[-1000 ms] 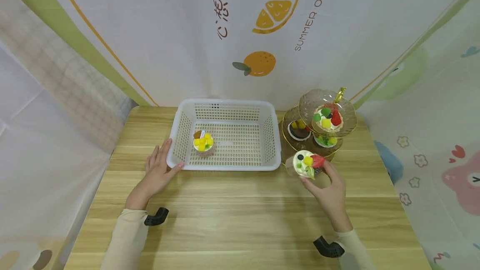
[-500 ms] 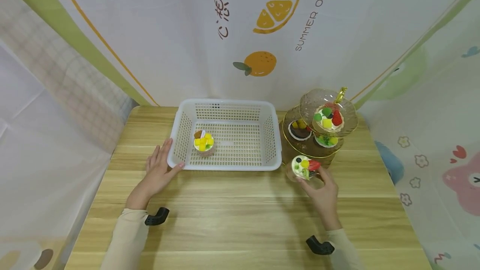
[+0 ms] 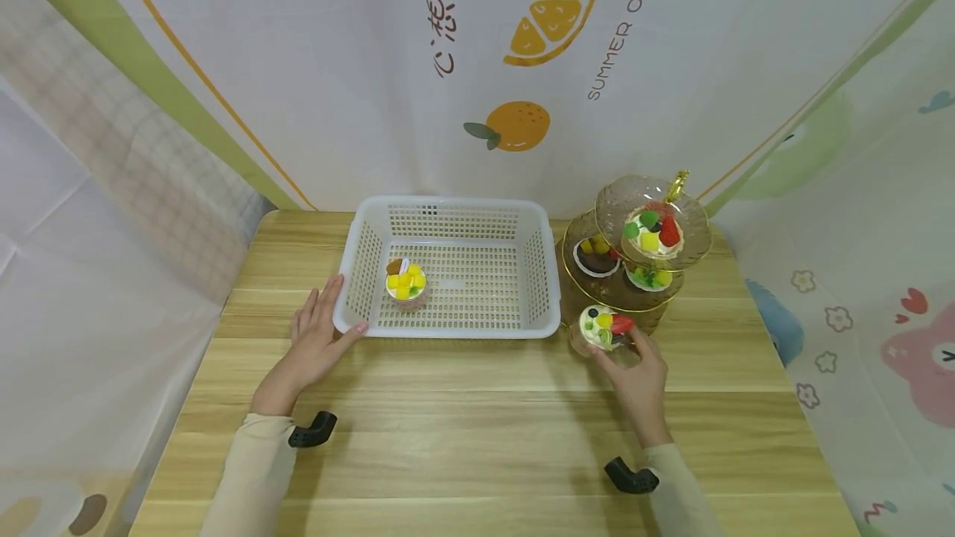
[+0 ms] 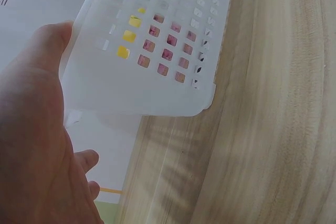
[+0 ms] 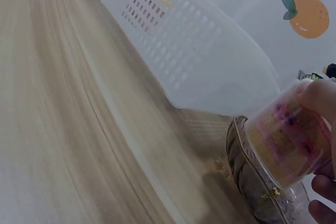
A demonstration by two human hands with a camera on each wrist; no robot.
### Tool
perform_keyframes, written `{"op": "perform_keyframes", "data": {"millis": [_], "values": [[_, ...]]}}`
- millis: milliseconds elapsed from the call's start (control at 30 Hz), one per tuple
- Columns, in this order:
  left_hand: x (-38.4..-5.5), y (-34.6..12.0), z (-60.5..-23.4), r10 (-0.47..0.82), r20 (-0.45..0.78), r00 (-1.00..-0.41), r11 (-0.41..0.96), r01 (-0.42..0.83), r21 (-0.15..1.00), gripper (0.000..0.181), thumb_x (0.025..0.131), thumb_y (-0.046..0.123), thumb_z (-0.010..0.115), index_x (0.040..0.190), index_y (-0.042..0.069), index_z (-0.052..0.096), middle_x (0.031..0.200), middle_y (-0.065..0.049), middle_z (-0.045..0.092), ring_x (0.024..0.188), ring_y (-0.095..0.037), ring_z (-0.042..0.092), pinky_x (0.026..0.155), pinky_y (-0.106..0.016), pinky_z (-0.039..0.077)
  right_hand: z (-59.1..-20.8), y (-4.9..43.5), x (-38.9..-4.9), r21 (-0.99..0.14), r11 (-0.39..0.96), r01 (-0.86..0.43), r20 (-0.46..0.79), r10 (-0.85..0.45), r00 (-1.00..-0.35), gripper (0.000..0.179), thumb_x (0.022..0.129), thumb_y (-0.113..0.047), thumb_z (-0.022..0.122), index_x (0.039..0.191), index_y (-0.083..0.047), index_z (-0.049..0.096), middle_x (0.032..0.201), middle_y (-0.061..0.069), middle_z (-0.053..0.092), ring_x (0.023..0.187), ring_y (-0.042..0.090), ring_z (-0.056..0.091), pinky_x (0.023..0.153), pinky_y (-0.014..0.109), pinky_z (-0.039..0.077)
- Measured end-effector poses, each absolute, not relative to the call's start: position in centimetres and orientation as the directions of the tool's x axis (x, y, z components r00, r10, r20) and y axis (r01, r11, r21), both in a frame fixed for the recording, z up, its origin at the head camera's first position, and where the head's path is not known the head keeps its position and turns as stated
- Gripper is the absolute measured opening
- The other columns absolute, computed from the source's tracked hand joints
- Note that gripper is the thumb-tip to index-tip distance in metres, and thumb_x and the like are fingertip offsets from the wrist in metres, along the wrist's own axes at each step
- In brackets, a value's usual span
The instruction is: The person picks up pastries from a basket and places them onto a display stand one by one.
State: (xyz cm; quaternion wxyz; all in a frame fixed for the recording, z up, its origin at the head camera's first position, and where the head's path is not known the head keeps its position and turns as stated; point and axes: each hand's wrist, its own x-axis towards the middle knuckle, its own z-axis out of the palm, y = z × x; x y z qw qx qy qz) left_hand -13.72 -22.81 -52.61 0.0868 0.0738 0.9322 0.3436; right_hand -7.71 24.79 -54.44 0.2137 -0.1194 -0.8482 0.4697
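My left hand (image 3: pixel 315 342) rests against the near left corner of a white plastic basket (image 3: pixel 458 333), its thumb at the front rim and the other fingers along the left side. With my right hand (image 3: pixel 636 375) I hold a clear dessert cup (image 3: pixel 595 331) topped with cream, a strawberry and other fruit pieces. Pink and tan layers show through the cup's wall in the right wrist view. It is close over the lowest tier (image 5: pixel 247 177) of a gold-rimmed tiered stand (image 3: pixel 613 305). My thumb and fingers grip the cup by its sides.
Inside the basket, at the left, stands another dessert cup (image 3: pixel 406 287) with yellow cubes on top. A fruit tart (image 3: pixel 652 234) sits on the stand's top tier. The tier below bears a dark tart (image 3: pixel 597 259) and a green-and-yellow one (image 3: pixel 649 278). Behind hangs a printed curtain (image 3: pixel 358 106).
My right hand has moved left and slightly inward with the dessert cup, bringing it down over the lowest tier. The left hand and the basket stay in place.
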Motion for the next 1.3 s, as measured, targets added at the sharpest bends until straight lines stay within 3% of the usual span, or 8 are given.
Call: {"op": "perform_keyframes", "data": {"millis": [267, 567, 767, 1033, 1300], "values": [[-13.8, -22.8, -52.6, 0.2, -0.115, -0.973, 0.756, 0.078, 0.65, 0.089, 0.099, 0.051, 0.05, 0.159, 0.027, -0.011, 0.169, -0.014, -0.006, 0.15, -0.051, -0.01, 0.112, -0.074, -0.008, -54.9, 25.0, -8.2, -0.855, 0.519, 0.004, 0.239, 0.401, -0.884, 0.06, 0.069, -0.008, 0.089, 0.123, 0.001, 0.065, 0.117, 0.02, 0.067, 0.099, -0.009, 0.047, 0.091, 0.039, 0.044], [-13.8, -22.8, -52.5, 0.197, -0.119, -0.973, 0.756, 0.073, 0.651, 0.09, 0.099, 0.051, 0.05, 0.159, 0.026, -0.011, 0.169, -0.014, -0.005, 0.15, -0.05, -0.009, 0.112, -0.073, -0.008, -55.3, 25.4, -8.7, -0.866, 0.498, 0.056, 0.186, 0.423, -0.887, 0.063, 0.072, -0.012, 0.087, 0.128, 0.001, 0.062, 0.116, 0.022, 0.063, 0.104, 0.03, 0.055, 0.093, 0.043, 0.04], [-13.7, -22.8, -52.6, 0.195, -0.114, -0.974, 0.758, 0.076, 0.648, 0.089, 0.099, 0.051, 0.05, 0.159, 0.027, -0.011, 0.169, -0.014, -0.005, 0.15, -0.051, -0.009, 0.112, -0.074, -0.008, -55.3, 25.6, -9.3, -0.865, 0.498, 0.058, 0.187, 0.427, -0.885, 0.062, 0.073, -0.014, 0.087, 0.127, 0.0, 0.063, 0.115, 0.022, 0.064, 0.105, 0.029, 0.056, 0.094, 0.038, 0.038], [-13.8, -22.8, -52.8, 0.193, -0.112, -0.975, 0.753, 0.073, 0.654, 0.09, 0.099, 0.051, 0.051, 0.159, 0.027, -0.011, 0.168, -0.015, -0.003, 0.15, -0.051, -0.009, 0.112, -0.074, -0.008, -55.2, 26.0, -10.2, -0.844, 0.529, 0.086, 0.168, 0.413, -0.895, 0.056, 0.074, -0.016, 0.087, 0.123, -0.001, 0.065, 0.106, 0.019, 0.066, 0.096, 0.019, 0.054, 0.085, 0.026, 0.036], [-13.8, -22.8, -52.8, 0.193, -0.113, -0.975, 0.755, 0.074, 0.652, 0.09, 0.099, 0.051, 0.051, 0.159, 0.026, -0.011, 0.168, -0.016, -0.003, 0.15, -0.051, -0.009, 0.112, -0.073, -0.007, -55.3, 26.4, -11.2, -0.822, 0.556, 0.122, 0.137, 0.401, -0.906, 0.053, 0.077, -0.021, 0.085, 0.121, 0.002, 0.066, 0.115, 0.023, 0.067, 0.105, 0.031, 0.059, 0.091, 0.035, 0.04]]}}
